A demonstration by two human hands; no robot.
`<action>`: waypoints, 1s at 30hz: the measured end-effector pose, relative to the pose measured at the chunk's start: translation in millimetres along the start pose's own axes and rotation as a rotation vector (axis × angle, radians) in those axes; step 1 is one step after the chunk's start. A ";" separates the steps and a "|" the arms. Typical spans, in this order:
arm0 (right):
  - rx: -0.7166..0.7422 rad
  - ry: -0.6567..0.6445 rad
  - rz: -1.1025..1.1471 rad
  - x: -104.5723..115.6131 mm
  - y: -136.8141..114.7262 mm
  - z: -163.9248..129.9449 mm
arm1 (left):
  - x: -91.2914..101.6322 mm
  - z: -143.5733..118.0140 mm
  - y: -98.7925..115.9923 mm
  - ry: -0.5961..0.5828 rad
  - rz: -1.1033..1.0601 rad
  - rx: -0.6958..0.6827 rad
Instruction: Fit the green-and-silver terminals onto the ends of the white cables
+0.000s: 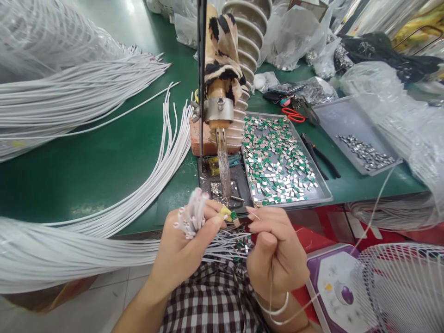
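Observation:
My left hand is closed around a bundle of white cables, their cut ends pointing up. Thumb and forefinger of the same hand pinch a small green circuit board with a metal plug; something yellow shows at the fingertips. Just above it is the tip of a soldering iron, clamped upright and pointing down. To the right, my right hand is closed on a thin solder wire. The wire's end points at the board, and its length trails past my wrist.
A metal tray holds many small circuit boards. Pliers and red-handled scissors lie nearby. A grey bin contains small metal parts. White cables spread left; a fan guard stands at lower right.

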State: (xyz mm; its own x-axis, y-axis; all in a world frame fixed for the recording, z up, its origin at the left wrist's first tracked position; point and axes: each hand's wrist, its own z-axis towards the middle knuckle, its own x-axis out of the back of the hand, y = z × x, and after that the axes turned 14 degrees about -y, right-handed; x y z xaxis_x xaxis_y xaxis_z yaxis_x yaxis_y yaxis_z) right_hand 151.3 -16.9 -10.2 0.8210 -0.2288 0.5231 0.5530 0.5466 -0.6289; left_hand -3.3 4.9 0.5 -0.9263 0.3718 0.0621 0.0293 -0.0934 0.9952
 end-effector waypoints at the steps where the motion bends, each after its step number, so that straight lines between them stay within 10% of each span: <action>1: 0.013 -0.014 -0.023 3.3 -1.7 2.1 | -1.0 -0.6 -0.3 -0.068 0.026 -0.018; 7: 0.002 -0.219 0.285 16.2 -11.6 18.1 | -4.6 -10.0 -7.5 -0.348 0.047 -0.026; 30: -0.197 -0.344 0.483 20.6 -2.5 13.6 | -7.5 -18.3 -13.4 -0.037 0.064 -0.121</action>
State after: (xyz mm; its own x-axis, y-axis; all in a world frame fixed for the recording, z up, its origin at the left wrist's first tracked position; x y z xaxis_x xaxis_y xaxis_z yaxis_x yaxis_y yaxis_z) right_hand 165.0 -12.0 10.0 0.9102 0.2980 0.2878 0.1735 0.3567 -0.9180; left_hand -3.6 -13.6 -14.6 -0.9094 0.3949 0.1305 0.0406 -0.2280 0.9728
